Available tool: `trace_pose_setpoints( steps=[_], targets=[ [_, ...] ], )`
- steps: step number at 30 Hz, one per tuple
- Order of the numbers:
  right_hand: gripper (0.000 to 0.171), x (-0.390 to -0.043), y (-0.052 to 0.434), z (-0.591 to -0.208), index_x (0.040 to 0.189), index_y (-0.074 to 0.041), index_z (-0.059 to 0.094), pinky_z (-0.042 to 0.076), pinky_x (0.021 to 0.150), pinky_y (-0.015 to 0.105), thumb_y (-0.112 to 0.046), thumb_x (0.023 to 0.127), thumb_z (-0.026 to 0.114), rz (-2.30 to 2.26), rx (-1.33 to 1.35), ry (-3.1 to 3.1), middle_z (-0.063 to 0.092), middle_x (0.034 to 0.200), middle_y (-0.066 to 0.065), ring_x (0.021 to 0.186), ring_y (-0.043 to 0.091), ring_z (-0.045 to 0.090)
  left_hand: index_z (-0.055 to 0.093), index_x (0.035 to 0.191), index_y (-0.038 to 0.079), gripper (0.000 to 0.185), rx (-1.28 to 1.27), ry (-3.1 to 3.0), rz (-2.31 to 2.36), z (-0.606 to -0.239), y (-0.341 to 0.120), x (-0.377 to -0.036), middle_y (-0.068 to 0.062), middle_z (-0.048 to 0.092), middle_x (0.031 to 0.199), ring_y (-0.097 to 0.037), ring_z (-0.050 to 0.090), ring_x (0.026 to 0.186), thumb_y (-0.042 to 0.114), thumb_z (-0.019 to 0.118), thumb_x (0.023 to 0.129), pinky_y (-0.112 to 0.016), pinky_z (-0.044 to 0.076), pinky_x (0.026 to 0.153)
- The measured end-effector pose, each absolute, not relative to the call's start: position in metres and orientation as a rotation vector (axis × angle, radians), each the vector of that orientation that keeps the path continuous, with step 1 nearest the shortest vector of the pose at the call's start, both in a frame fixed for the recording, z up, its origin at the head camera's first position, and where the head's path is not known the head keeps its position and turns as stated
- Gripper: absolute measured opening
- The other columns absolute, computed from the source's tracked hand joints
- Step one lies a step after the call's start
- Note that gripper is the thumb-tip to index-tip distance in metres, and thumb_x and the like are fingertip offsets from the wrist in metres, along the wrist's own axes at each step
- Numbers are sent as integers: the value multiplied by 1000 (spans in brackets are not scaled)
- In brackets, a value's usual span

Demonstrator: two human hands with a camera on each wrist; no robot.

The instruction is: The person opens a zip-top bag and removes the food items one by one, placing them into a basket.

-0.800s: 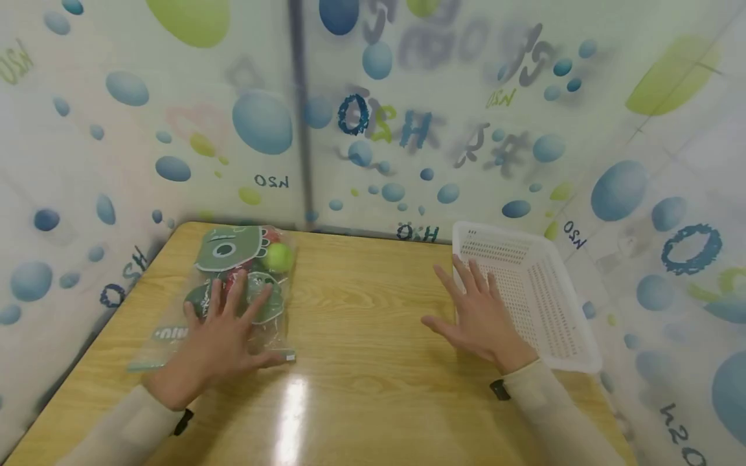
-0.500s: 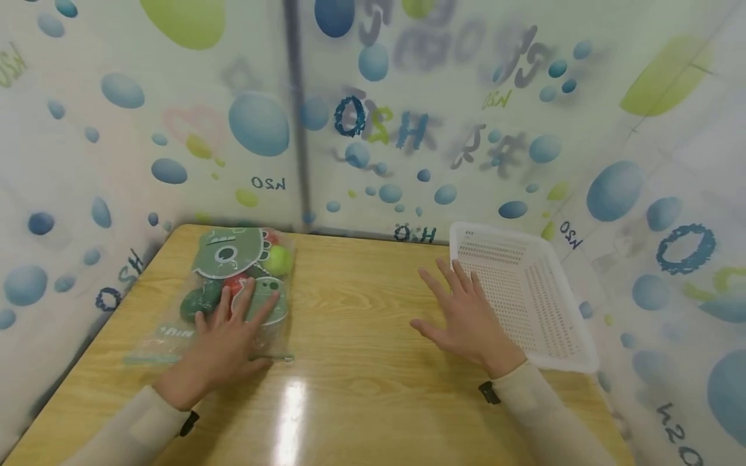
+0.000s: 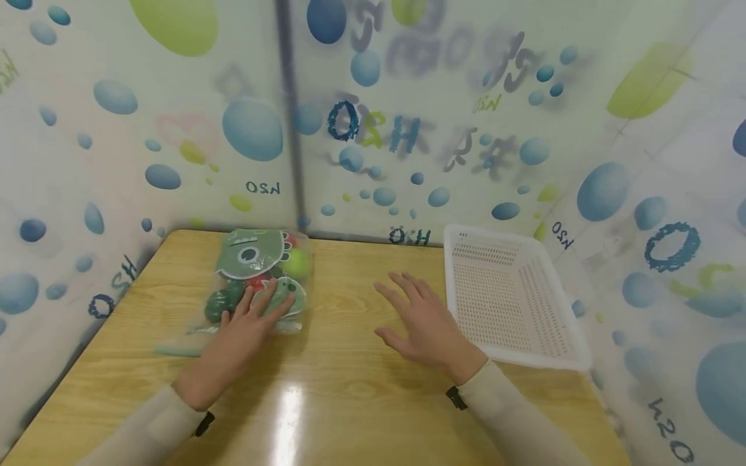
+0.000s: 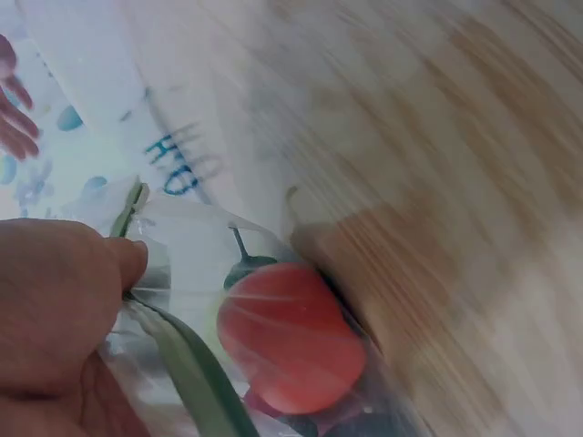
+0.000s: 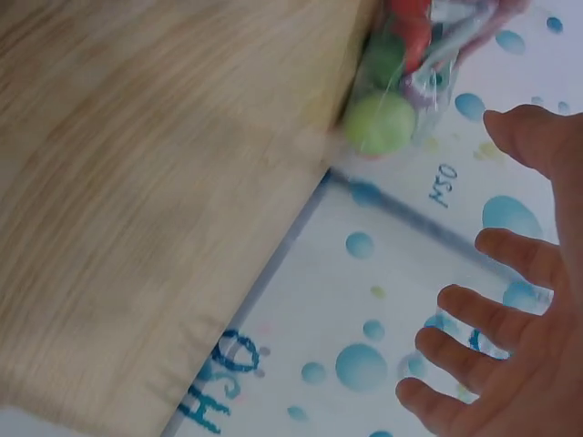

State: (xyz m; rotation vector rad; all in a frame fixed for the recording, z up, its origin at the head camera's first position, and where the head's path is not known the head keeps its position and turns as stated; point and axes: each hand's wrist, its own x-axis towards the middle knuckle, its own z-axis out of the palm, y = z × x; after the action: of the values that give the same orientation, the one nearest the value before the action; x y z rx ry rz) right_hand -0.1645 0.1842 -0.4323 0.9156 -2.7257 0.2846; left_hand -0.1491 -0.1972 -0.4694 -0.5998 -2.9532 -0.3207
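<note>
A clear zip bag [image 3: 252, 252] with a green cartoon face printed on it lies at the left of the table. Through its plastic show a smooth red piece [image 4: 290, 337], dark green ones and a light green round one [image 5: 381, 123]. My left hand [image 3: 236, 340] lies over the bag's near part with fingers stretched across it. In the left wrist view, its thumb pinches the bag by the green zip strip [image 4: 196, 364]. My right hand [image 3: 428, 330] hovers over the middle of the table, fingers spread, holding nothing, just left of a white perforated basket [image 3: 495, 310].
The wooden table [image 3: 350, 401] meets a patterned wall [image 3: 361, 181] at the back, with further walls at both sides. The basket stands near the table's right edge.
The bag has shifted right under my left hand, and its near right corner has drawn up. My left thumb has gone out of the head view. My right hand has moved left, away from the basket.
</note>
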Motion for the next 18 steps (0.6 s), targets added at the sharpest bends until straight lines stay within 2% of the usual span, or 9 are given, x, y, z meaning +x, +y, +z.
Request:
trace_pose_setpoints(
  steps=[5,14,18],
  targets=[
    [75,-163,164,-438,172,-19,57,58,126,58,-45,107,86,261,1040,-2690,60,173,15,156,37,64,56,175,21,67,-636,-2919,-431,-468,-179,-150,-20,36,190,-69,40,166,12,77,112,-94,53,100],
    [54,-165,136,-452,155,-16,69,67,110,45,-28,107,89,356,1183,-2614,73,146,7,128,26,76,64,169,15,58,-716,-2824,-526,-462,-150,-151,-23,44,185,-66,50,161,14,77,112,-88,57,103],
    [46,-167,131,-458,147,-15,71,69,106,41,-23,105,90,442,1171,-2577,74,139,6,121,23,77,66,166,12,55,-770,-2787,-580,-460,-140,-152,-27,46,183,-66,51,160,15,78,112,-79,58,113]
  ],
)
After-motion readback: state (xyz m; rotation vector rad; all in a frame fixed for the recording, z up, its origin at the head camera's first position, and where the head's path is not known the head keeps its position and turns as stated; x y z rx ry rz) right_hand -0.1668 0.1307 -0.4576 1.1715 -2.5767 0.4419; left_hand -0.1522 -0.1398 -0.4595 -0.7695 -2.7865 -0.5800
